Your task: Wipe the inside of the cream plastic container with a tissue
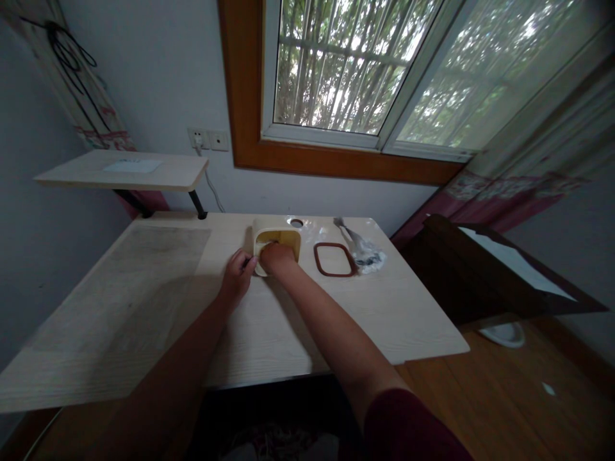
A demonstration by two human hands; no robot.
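Observation:
A cream-yellow plastic container [283, 235] lies on its side on the pale wooden desk [144, 301], its open mouth facing me. My right hand [277, 255] is curled at the mouth, fingers reaching inside. My left hand [236, 274] rests closed against the container's left edge, holding it. A dark red oval sealing ring [335, 259] lies flat just right of the container. Beyond the ring, a metal spoon [350, 237] rests on clear plastic wrapping [369, 259].
A small raised shelf [125, 171] with a paper stands at the desk's back left. A wall socket [207, 139] with a cable sits below the window [355, 70]. A dark wooden cabinet [480, 275] stands right of the desk.

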